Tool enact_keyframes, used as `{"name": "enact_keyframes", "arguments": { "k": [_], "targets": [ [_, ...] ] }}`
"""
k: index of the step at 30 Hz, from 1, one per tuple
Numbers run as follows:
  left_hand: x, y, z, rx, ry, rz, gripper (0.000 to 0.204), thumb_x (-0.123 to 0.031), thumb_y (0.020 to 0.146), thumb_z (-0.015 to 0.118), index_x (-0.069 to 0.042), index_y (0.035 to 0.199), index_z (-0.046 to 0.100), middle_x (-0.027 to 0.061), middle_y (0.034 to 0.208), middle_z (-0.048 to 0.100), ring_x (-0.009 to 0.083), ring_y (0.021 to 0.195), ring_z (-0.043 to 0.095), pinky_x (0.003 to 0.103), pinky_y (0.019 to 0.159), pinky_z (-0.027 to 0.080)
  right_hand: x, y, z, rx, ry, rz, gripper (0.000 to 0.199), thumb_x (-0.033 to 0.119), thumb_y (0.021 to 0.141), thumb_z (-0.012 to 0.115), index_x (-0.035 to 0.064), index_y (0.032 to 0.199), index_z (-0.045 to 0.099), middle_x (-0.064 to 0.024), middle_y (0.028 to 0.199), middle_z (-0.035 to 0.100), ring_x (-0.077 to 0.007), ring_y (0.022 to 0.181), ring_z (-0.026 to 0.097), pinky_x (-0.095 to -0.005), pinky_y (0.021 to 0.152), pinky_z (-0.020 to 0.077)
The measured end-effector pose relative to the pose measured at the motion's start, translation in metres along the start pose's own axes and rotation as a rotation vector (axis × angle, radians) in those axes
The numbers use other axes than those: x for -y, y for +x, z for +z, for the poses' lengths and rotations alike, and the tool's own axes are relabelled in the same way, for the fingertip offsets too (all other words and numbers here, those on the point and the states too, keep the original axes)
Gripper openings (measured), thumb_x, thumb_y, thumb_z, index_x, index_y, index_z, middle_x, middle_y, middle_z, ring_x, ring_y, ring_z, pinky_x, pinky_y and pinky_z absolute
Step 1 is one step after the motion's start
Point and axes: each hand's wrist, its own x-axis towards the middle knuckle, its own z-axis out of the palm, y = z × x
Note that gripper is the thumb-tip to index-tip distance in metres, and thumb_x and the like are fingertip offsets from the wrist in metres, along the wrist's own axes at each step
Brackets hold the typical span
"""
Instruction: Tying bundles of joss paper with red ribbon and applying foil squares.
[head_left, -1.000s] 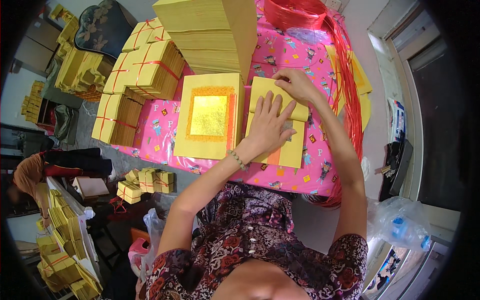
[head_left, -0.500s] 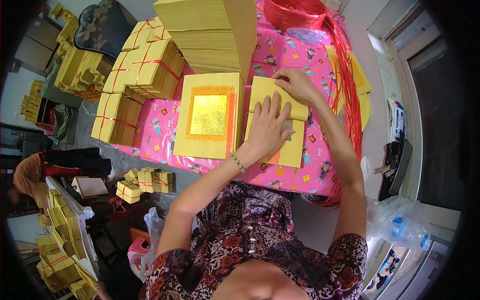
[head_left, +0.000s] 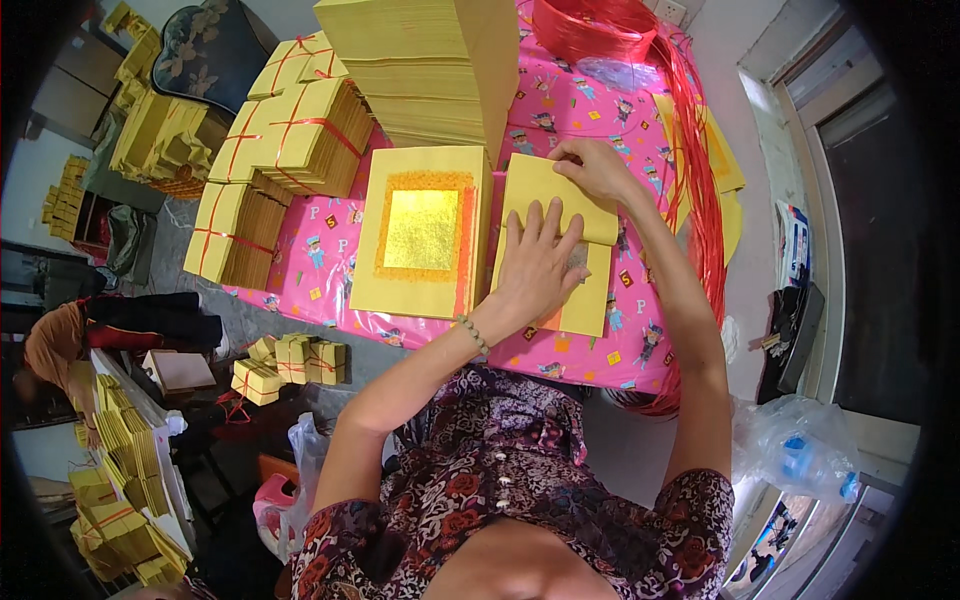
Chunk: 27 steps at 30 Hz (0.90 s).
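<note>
A sheet of yellow paper (head_left: 540,185) lies folded over on itself on the pink table, its lower part showing beneath the flap. My left hand (head_left: 540,258), with a beaded bracelet at the wrist, lies flat across the fold with its fingers spread. At the sheet's far right edge, my right hand (head_left: 594,170) has curled fingers, with thumb and forefinger pinching the paper. Just left of the sheet stands a stack of yellow paper (head_left: 365,235) whose top carries a gold foil square (head_left: 422,230) inside an orange border.
A tall yellow paper stack (head_left: 420,70) stands behind. Bundles tied with red string (head_left: 235,235) fill the table's left side. Red plastic strands (head_left: 695,190) hang along the right edge from a red coil (head_left: 595,30). A person (head_left: 60,345) bends over more bundles at far left.
The folded flap lies flatter, its curled edge at the right pressed down. My left hand has shifted slightly on the paper; my right hand stays at the far edge.
</note>
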Motion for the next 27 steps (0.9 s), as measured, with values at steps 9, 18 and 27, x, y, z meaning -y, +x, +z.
{"name": "enact_keyframes", "arguments": {
  "k": [9, 18, 27],
  "targets": [
    [-0.002, -0.004, -0.002, 0.028, -0.051, -0.005, 0.071, -0.051, 0.09, 0.057, -0.009, 0.145, 0.039, 0.0246, 0.135, 0.042, 0.0435, 0.13, 0.037, 0.061, 0.107, 0.028, 0.0, -0.003, 0.002, -0.022, -0.019, -0.029, 0.024, 0.016, 0.088, 0.067, 0.0005, 0.106, 0.069, -0.0136, 0.091, 0.072, -0.0219, 0.082, 0.068, -0.0343, 0.075, 0.0528],
    [0.001, -0.002, 0.0, 0.016, -0.021, 0.026, 0.07, -0.051, 0.091, 0.056, -0.007, 0.144, 0.04, 0.023, 0.131, 0.044, 0.0434, 0.127, 0.037, 0.061, 0.105, 0.03, 0.008, -0.008, 0.0, -0.032, -0.016, 0.037, 0.027, 0.019, 0.088, 0.064, 0.0013, 0.108, 0.069, -0.0159, 0.1, 0.07, -0.031, 0.096, 0.067, -0.0416, 0.085, 0.0512],
    [0.002, -0.007, 0.008, -0.028, -0.079, 0.018, 0.071, -0.048, 0.088, 0.056, -0.006, 0.143, 0.042, 0.0259, 0.133, 0.043, 0.0478, 0.128, 0.036, 0.065, 0.104, 0.028, 0.036, -0.125, 0.019, -0.305, -0.134, -0.121, 0.034, 0.02, 0.094, 0.058, 0.0034, 0.124, 0.061, -0.0151, 0.132, 0.057, -0.0337, 0.121, 0.054, -0.0445, 0.101, 0.0424]
  ]
}}
